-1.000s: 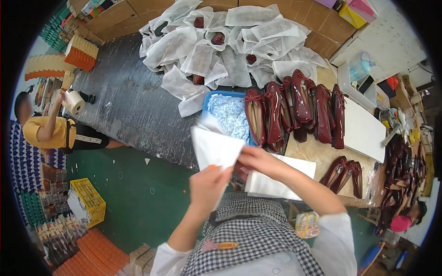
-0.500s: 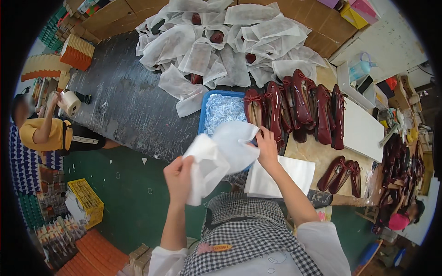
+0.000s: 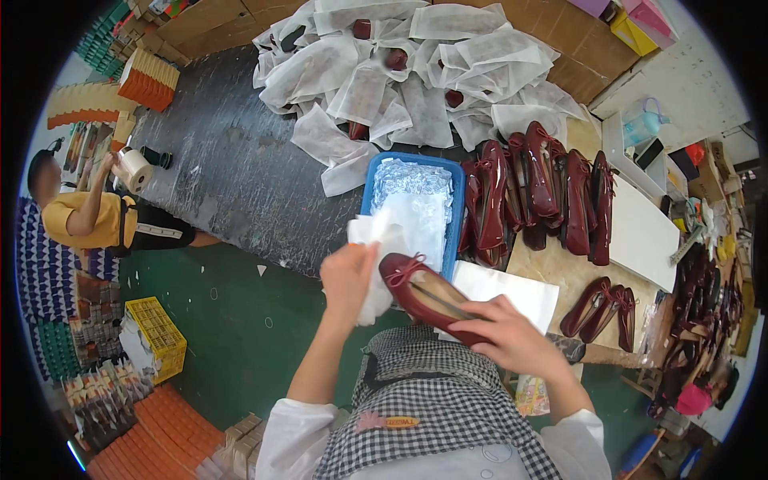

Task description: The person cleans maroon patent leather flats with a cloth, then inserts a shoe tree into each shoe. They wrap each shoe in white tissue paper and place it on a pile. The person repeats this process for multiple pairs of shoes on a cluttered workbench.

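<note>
My left hand (image 3: 347, 276) pinches a thin white fabric bag (image 3: 419, 226), part of it spread over a blue tray (image 3: 459, 200) of small clear-and-blue packets. By its heel, my right hand (image 3: 516, 334) grips a glossy burgundy ballet flat (image 3: 424, 294). The flat's bow toe points toward my left hand, close beside the bag. Beneath and beyond the right wrist lies a stack of flat white bags (image 3: 520, 293). Several more burgundy flats (image 3: 541, 188) stand in a row right of the tray.
White-bagged shoes (image 3: 432, 112) are heaped at the back of the dark table (image 3: 216, 136). A few flats (image 3: 598, 312) sit at the right edge near a white board (image 3: 640, 232). One co-worker (image 3: 76, 216) stands at far left, another person (image 3: 696, 398) at far right. A yellow crate (image 3: 156, 340) is on the floor.
My right hand has let go of the bag and now holds a burgundy flat, apparently from the row's left end. The left hand, still on the bag, has shifted rightward and up.
</note>
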Available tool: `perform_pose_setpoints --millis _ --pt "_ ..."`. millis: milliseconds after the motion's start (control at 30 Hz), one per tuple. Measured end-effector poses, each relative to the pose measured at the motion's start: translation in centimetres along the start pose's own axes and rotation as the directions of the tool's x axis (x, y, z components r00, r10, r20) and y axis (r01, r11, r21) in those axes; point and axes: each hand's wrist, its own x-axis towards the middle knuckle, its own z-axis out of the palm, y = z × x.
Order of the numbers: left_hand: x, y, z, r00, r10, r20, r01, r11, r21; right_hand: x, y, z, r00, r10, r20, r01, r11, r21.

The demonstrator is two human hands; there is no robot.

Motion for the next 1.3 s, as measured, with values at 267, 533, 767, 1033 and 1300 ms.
perform_pose_setpoints --millis 267,533,767,1033,1300 --pt "-2.2 3.2 -6.4 0.957 -0.173 -0.232 0.080 0.929 -0.362 18.6 -0.7 6.5 0.744 0.092 -0.661 0.512 0.557 0.654" --pt "-2.3 1.4 -3.4 0.922 -0.386 -0.043 0.309 0.796 -0.520 12.5 2.8 5.6 0.908 0.258 -0.330 -0.035 0.832 0.554" --pt "-1.2 2.0 -1.2 0.998 -0.063 0.008 0.063 0.975 -0.214 9.6 15.1 5.0 0.678 0.144 -0.720 -0.625 0.629 -0.463" --pt "1.7 -2.2 2.1 0.970 0.242 -0.018 -0.237 0.961 0.140 0.4 8.3 -3.9 0.877 0.361 -0.317 -0.141 0.824 0.548" --pt "-3.3 6.1 -1.1 0.992 0.110 0.053 -0.095 0.967 -0.238 9.8 2.9 2.9 0.961 0.259 -0.101 -0.039 0.484 0.874"
